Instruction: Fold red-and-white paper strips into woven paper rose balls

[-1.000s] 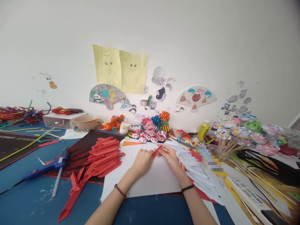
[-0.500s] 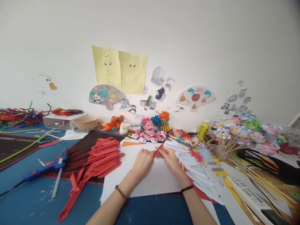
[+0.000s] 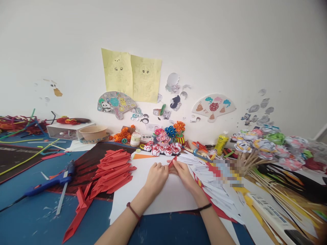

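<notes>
Both my hands meet over a white sheet [image 3: 158, 197] at the middle of the table. My left hand [image 3: 156, 177] and my right hand [image 3: 183, 173] pinch a small folded red paper strip [image 3: 172, 161] between their fingertips; only its upper tip shows above the fingers. A pile of folded red paper pieces [image 3: 112, 168] lies just left of my left hand. A fan of white folded papers [image 3: 214, 183] spreads out to the right of my right hand.
A blue glue gun [image 3: 51, 180] lies at the left on the blue mat. Small paper flowers [image 3: 163, 148] and a yellow glue bottle [image 3: 221, 143] stand by the wall. Paper flowers on wooden sticks [image 3: 265, 146] fill the right side. Pipe cleaners [image 3: 17, 124] lie far left.
My hands have drawn a little closer together around the red strip, which now stands more upright and is more covered by the fingers.
</notes>
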A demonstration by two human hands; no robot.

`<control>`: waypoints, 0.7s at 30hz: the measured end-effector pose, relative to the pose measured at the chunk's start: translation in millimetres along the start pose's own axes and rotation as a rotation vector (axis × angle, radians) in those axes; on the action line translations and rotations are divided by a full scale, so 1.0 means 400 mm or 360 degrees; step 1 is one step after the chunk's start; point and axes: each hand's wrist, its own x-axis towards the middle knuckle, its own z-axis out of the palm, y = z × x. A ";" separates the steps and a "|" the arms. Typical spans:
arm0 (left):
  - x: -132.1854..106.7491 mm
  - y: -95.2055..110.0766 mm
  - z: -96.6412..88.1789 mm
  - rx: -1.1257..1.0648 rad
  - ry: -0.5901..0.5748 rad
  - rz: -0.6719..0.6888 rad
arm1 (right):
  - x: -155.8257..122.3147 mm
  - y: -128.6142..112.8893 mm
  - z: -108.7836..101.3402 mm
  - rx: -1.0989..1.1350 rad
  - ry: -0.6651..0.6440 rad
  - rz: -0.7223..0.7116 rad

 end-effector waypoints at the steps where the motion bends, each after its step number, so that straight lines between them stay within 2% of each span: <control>1: -0.001 0.000 -0.001 0.0016 -0.0005 0.0021 | -0.001 -0.003 0.002 -0.0008 -0.0022 0.0000; 7: -0.004 0.007 -0.002 0.0103 0.0057 0.0104 | 0.001 -0.007 -0.005 -0.0100 -0.0006 -0.0040; 11: -0.004 0.009 -0.004 -0.0051 0.0111 -0.0064 | 0.002 -0.007 -0.013 0.0037 -0.0006 -0.0011; 14: -0.003 0.006 -0.004 -0.0332 0.0195 -0.0331 | 0.000 -0.012 -0.011 0.0065 -0.0028 -0.0017; 17: -0.001 -0.002 0.001 -0.0784 0.0231 -0.0584 | -0.001 -0.017 -0.007 0.0032 -0.0062 -0.0040; 21: 0.004 -0.009 0.015 -0.1172 0.0179 -0.0592 | 0.000 -0.015 -0.012 -0.0164 -0.0009 -0.0091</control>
